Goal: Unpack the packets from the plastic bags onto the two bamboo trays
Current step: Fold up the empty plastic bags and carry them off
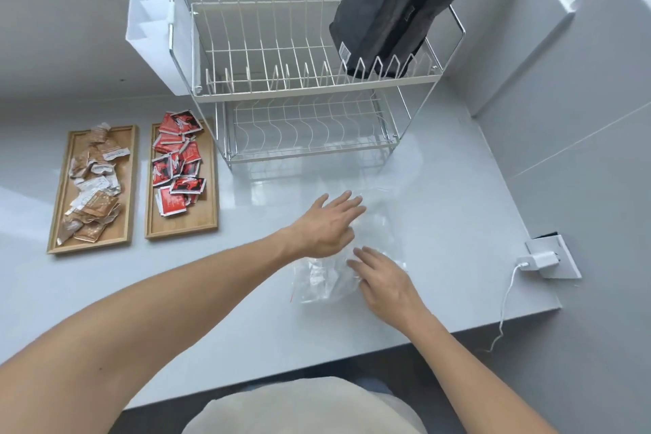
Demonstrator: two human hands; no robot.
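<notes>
A: Packets — brown (92,187) on left tray (59,201), red (178,166) on right tray (210,187), counter's left edge.
B: Hands?
A: Left hand (326,222), right hand (382,280) spread flat on clear bags (318,280), right edge.
B: Risk?
A: Slick bags could slide off.

Both forearms are bare, no sleeves, watch or rings showing; a cream-coloured garment (303,405) covers the lap.

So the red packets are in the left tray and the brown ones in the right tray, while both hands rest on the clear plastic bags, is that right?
Not quite: the trays are swapped. In the head view the red packets fill the right tray and the brown ones the left tray. Both hands, left and right, do rest on the clear plastic bags.
</notes>
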